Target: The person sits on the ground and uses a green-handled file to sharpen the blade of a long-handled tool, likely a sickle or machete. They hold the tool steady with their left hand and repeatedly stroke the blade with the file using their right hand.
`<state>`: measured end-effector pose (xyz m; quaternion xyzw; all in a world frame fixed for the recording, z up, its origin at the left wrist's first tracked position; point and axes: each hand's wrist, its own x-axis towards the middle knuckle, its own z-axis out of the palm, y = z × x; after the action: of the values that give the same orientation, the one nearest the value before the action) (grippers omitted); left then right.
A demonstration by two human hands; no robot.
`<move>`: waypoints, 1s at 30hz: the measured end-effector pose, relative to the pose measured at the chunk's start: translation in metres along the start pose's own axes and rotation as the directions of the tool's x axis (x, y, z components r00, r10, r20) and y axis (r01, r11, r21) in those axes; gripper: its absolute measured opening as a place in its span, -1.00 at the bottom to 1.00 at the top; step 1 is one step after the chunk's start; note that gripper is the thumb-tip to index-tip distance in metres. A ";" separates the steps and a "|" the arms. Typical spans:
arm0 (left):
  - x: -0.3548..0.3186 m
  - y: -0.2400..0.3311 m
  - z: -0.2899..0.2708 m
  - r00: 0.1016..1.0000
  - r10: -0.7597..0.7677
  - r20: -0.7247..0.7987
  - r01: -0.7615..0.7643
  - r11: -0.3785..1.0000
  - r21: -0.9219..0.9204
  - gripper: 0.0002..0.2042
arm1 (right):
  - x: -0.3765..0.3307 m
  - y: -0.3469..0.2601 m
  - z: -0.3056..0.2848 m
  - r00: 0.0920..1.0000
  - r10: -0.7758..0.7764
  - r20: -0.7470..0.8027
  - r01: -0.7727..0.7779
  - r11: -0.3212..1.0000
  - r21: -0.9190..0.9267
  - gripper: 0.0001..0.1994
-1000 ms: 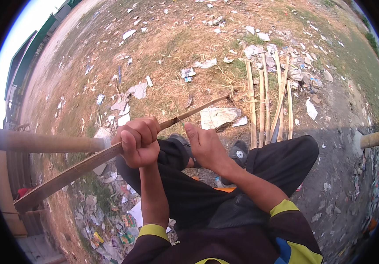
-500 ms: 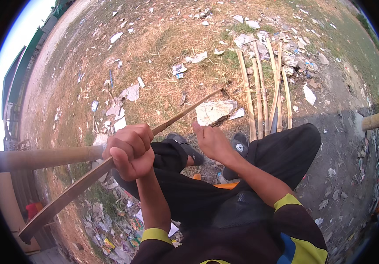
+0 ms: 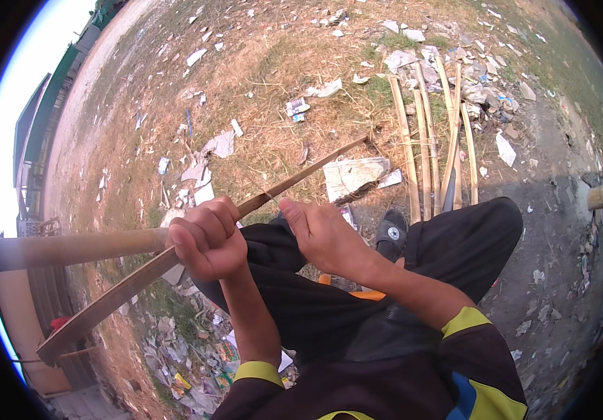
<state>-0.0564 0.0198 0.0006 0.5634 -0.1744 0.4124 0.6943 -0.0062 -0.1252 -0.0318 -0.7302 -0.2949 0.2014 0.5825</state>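
Note:
My left hand is closed round a long bamboo strip, which slants from the lower left up to the far middle. Behind that fist, a thick round bamboo pole comes in from the left edge and seems to meet the strip. My right hand is closed just right of the strip, thumb on top. A thin, dark, wire-like line runs from its fingertips to the strip; what exactly it holds is too small to tell.
Several pale bamboo strips lie side by side on the ground at the right, beyond my bent knee. A flat whitish slab lies ahead of my feet. Another pole end juts in at the right edge. Paper and plastic litter covers the ground.
My right hand has moved left to the strip, and a thin line now shows between them. My left hand keeps its grip. The whole view has shifted slightly.

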 end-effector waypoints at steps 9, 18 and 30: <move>-0.005 -0.001 0.002 1.000 0.016 0.026 -0.016 1.000 -0.003 -0.59 | -0.007 0.018 0.006 0.998 -0.039 -0.053 0.035 0.996 -0.081 -0.55; 0.003 -0.001 -0.008 0.997 0.047 -0.065 -0.049 0.998 -0.041 -0.61 | 0.004 0.012 0.016 0.992 -0.115 -0.053 0.106 0.984 -0.141 -0.52; -0.001 -0.001 0.000 0.999 0.032 0.003 -0.032 0.999 -0.032 -0.62 | -0.005 0.012 0.014 0.994 -0.065 -0.088 0.061 0.997 -0.039 -0.52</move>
<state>-0.0565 0.0194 -0.0011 0.5501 -0.1914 0.4196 0.6962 -0.0169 -0.1203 -0.0473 -0.7393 -0.2950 0.1446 0.5877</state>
